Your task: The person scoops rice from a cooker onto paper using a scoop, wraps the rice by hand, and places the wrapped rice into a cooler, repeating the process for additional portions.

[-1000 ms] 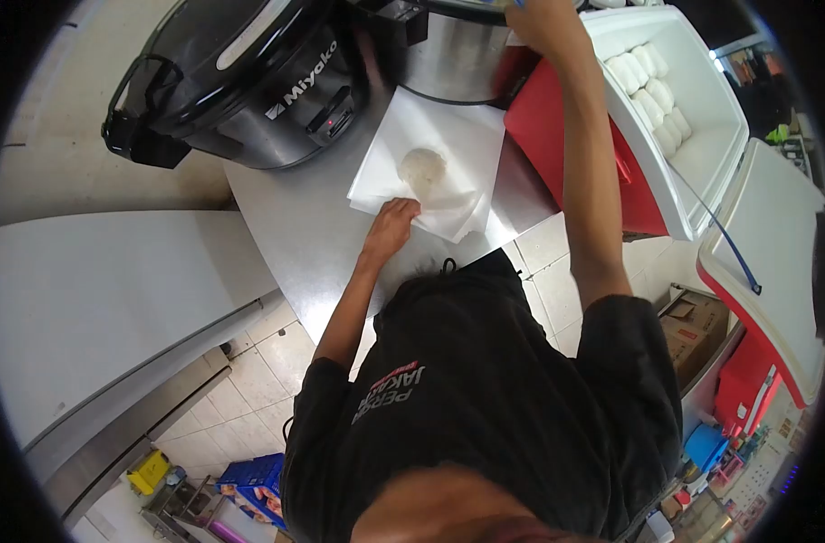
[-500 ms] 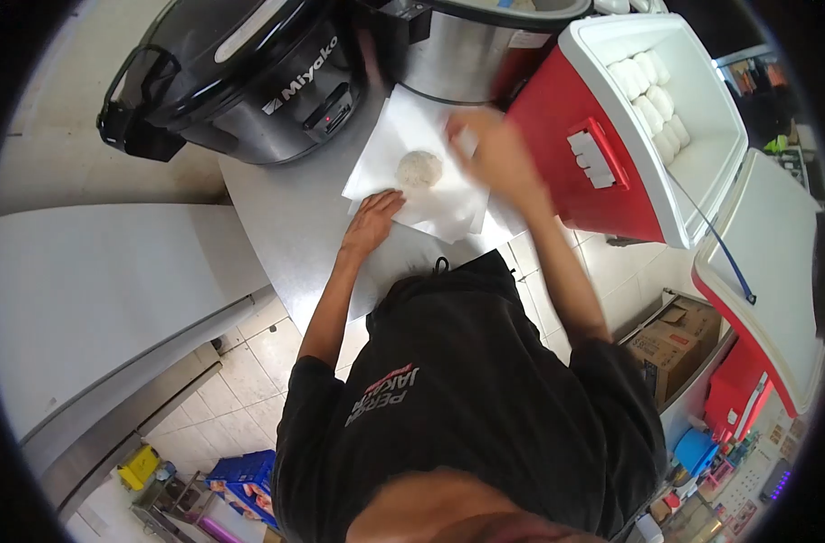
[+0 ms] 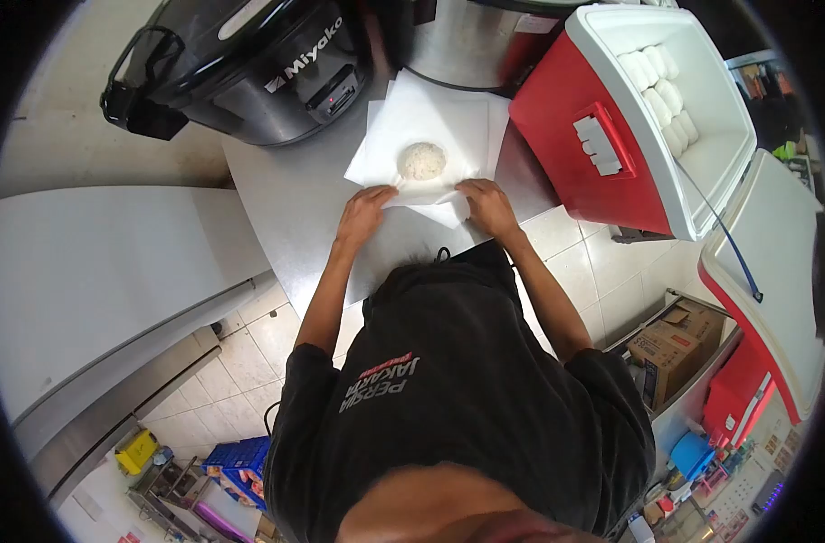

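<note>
While our left hand (image 3: 365, 213) and right hand (image 3: 490, 207) pinch the paper (image 3: 430, 116) by its near edge, we count one rice mound (image 3: 423, 162) atop.

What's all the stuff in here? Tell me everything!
Rice mound: one, white, on paper
Paper sheets: several, white, on table
Table: one, silver, middle
Miyako cooker: one, black-silver, top left
Pot: one, silver, top middle
Open cooler: one, red-white, right
Bundles: several, white, inside cooler
Lid: one, white-red, far right
Carton: at least one, brown, lower right
Tub: one, blue, lower right
Edge clutter: too small to tell
Shirt: one, black, bottom
Left hand, right hand: two, brownish, at paper's near edge
</note>
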A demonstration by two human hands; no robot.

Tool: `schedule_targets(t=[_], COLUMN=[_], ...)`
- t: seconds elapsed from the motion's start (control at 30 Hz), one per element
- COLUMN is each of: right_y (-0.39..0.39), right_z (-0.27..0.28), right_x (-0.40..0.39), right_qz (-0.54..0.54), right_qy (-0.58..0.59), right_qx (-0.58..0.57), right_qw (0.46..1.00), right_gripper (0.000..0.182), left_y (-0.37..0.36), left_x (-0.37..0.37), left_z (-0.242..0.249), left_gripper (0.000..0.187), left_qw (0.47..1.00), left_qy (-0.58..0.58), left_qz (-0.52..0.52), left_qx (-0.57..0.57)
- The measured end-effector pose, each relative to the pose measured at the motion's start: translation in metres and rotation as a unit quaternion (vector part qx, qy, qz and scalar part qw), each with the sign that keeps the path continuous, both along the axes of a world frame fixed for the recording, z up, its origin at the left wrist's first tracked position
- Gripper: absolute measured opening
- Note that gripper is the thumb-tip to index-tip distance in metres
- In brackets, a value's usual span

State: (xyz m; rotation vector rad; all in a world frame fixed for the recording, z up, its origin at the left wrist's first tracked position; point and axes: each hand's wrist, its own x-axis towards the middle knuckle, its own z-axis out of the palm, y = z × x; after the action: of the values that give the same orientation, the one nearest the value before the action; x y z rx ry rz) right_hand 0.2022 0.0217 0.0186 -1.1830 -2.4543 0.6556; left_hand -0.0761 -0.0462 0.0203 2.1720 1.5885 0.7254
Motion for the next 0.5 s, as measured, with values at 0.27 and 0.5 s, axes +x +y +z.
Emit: schedule_targets(t=[0.27,0.5], right_y=[-0.002,0.009], right_z=[0.007,-0.019], right_x=[0.011,-0.013], right_qz=[-0.128,-0.146], right_qy=[0.223,0.006], right_qx=[-0.306,0.016], right_qw=[0.917,0.989], right_gripper=[0.025,0.02], left_y=[-0.026,0.006], left_x=[0.002,0.024], left_z=[0.012,-0.012], left_gripper=[0.017,0.022], left_qw=[0.933,0.949], left_qy=[-0.285,-0.102], left_qz=[0.174,0.29], left_qx=[-0.133,-0.076])
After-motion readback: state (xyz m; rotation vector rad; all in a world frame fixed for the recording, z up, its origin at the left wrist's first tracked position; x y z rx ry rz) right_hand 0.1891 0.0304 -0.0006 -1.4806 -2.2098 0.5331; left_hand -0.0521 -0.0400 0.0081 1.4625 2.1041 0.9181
